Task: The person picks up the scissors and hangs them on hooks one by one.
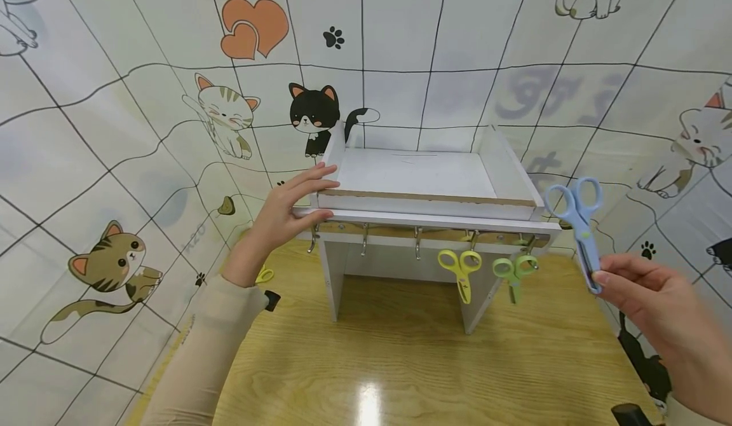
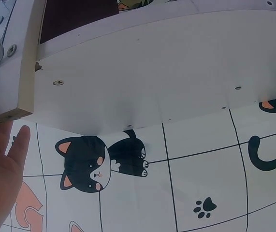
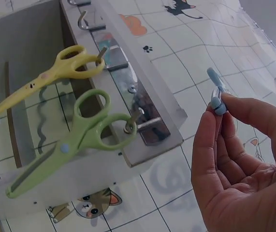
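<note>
My right hand (image 1: 657, 305) pinches a pair of light blue scissors (image 1: 580, 222) by the blade end, handle loops upward, to the right of a white shelf (image 1: 429, 213). In the right wrist view thumb and fingertips meet on the blue scissors (image 3: 218, 105). My left hand (image 1: 280, 213) rests on the shelf's left front corner, its fingers stretched along the upper side and the thumb at the front edge. Yellow scissors (image 1: 462, 270) and green scissors (image 1: 515, 270) hang by their loops from hooks at the right of the front rail.
Metal hooks without scissors, such as the middle hook (image 1: 417, 241), line the rail's left and centre. A yellow loop (image 1: 265, 274) lies on the wooden table (image 1: 400, 362) behind my left wrist. A cat-print sheet (image 1: 400, 25) surrounds the back and sides.
</note>
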Available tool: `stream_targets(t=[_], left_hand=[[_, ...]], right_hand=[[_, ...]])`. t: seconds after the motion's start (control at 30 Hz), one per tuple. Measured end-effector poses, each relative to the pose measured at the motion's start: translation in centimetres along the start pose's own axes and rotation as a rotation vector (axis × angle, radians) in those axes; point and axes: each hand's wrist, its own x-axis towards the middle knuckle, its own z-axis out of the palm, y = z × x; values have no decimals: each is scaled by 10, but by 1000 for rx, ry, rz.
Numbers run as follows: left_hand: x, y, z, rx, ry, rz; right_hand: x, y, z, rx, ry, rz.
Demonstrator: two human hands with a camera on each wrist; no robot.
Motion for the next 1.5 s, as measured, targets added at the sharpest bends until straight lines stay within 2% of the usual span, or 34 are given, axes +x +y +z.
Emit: stream_targets(t=[0.27,0.47,0.57,0.73,0.93,1.23,1.5], left_hand=[[-1,-1,-1,3,4,0],[-3,-1,-1,1,8,-13],[-3,-1,0,4,4,-19],[-2,0,1,-2,2,-19],[-2,0,1,-10,6,-18],[0,1,2,-20,15,-12],[0,1,1,-30,17,-7]], right_hand=[[0,11,35,-40,-143,63],[4,20,71,-177,-213,132],[5,27,88,-211,-254,131],[4,39,110,-216,-306,138],[4,55,126,-167,-369,160],[6,71,135,-175,-345,166],[9,91,137,-307,-275,155]])
